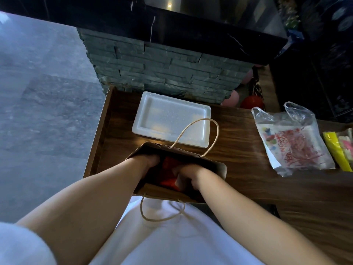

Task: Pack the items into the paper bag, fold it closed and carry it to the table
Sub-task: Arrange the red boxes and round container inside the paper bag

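A brown paper bag (215,170) with twine handles stands open at the near edge of the wooden counter (238,146). Both hands reach down into its mouth. My left hand (148,159) is at the bag's left side and my right hand (188,174) at its right side, fingers curled around a red item (168,163) that lies inside. The fingertips are hidden by the bag and the item, so the exact grip is unclear. One handle arches over the far side, the other hangs toward my body.
A white foam tray (172,119) lies just behind the bag. A clear plastic bag (294,142) with red-printed packets sits to the right, with yellow and pink packets (338,150) beyond it. A dark stone wall (162,69) rises behind the counter; grey floor is on the left.
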The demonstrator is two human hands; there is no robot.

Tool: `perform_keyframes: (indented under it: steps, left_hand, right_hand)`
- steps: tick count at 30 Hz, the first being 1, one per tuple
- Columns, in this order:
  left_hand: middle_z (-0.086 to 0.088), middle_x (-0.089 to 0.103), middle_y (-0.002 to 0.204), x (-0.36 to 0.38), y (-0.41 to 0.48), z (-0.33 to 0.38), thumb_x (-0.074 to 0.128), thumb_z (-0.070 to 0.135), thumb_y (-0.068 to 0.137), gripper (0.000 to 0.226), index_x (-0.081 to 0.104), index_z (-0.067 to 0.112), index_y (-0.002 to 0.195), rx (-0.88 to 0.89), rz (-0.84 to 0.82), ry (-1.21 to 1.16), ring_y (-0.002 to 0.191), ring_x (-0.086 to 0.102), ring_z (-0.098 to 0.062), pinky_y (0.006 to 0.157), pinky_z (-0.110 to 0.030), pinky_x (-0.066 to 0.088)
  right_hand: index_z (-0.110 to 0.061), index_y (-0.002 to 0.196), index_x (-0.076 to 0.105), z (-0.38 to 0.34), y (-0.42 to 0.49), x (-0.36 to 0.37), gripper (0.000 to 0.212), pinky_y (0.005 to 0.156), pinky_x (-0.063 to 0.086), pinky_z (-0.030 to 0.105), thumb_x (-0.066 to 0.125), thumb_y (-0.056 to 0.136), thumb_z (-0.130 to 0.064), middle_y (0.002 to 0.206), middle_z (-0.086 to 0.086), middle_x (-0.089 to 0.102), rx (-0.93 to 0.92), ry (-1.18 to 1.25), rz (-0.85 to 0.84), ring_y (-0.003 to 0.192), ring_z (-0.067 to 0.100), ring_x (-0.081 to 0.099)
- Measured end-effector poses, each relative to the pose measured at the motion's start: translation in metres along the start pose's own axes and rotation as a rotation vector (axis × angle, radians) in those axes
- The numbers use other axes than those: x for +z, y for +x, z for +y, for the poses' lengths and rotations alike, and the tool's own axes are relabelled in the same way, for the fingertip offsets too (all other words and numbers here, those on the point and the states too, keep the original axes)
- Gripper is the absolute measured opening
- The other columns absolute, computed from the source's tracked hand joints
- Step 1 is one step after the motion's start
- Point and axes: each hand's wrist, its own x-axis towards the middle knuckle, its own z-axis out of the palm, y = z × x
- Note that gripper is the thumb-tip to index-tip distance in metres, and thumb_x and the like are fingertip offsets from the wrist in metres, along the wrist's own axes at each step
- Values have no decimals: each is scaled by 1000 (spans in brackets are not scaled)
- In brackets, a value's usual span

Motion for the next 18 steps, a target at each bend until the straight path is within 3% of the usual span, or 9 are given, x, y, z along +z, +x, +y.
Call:
perform_keyframes:
  steps: [1, 2, 4, 6, 9, 11, 16, 18]
  left_hand:
    - [-17, 69, 104, 1, 0, 0, 64, 42, 80, 53, 64, 11, 122, -2, -3, -17, 82, 64, -26, 84, -36, 50]
    - [-15, 69, 107, 1, 0, 0, 65, 43, 79, 51, 65, 13, 120, -2, -2, -22, 91, 65, -28, 90, -39, 51]
    - [-15, 68, 113, 3, 1, -1, 64, 41, 78, 46, 67, 14, 115, 11, 12, -26, 104, 64, -31, 99, -45, 49]
    - [-14, 70, 104, 5, 2, -3, 66, 41, 75, 38, 68, 15, 103, 2, -4, -59, 101, 66, -32, 98, -48, 50]
    - [-11, 72, 91, 5, 2, -4, 67, 37, 78, 22, 68, 17, 88, -21, -35, -115, 86, 70, -31, 89, -47, 55]
    - [-13, 74, 96, 5, 1, -3, 65, 35, 82, 23, 70, 18, 98, -9, -42, -127, 87, 71, -31, 85, -46, 57]
    - [-12, 75, 95, 10, -1, 2, 63, 48, 83, 35, 70, 19, 100, -56, -52, -126, 84, 72, -31, 70, -41, 59]
    - [-13, 74, 98, 13, -2, 3, 62, 51, 82, 40, 69, 17, 102, -89, -68, -118, 88, 71, -33, 76, -43, 58]
  right_hand:
    - [-5, 83, 61, 0, 0, -1, 16, 64, 45, 33, 49, 92, 0, 82, 14, 57, 11, 15, 10, 69, 24, 52]
    - [-3, 92, 63, 1, 1, -2, 16, 61, 43, 31, 47, 92, 2, 88, 13, 60, 1, 12, 26, 73, 26, 53]
    - [1, 124, 55, 1, 2, -4, 31, 80, 49, 37, 44, 95, 4, 122, 19, 57, -31, 7, 85, 106, 31, 56]
    - [3, 134, 45, 2, 6, -2, 37, 101, 41, 37, 41, 98, 2, 139, 22, 47, -27, 37, 112, 127, 34, 47]
    - [0, 134, 46, 5, 8, -2, 35, 97, 42, 34, 39, 100, -2, 139, 20, 49, -25, 84, 121, 127, 34, 48]
    - [-3, 133, 47, 5, 7, -3, 33, 94, 43, 34, 40, 101, -9, 138, 17, 50, -22, 129, 116, 126, 32, 48]
    - [-8, 133, 49, 0, 7, -3, 38, 108, 39, 40, 41, 101, -26, 137, 14, 53, -8, 254, 102, 126, 29, 49]
    - [-9, 131, 53, -2, 8, -5, 38, 102, 43, 38, 40, 101, -30, 134, 14, 56, 16, 294, 83, 123, 29, 52]
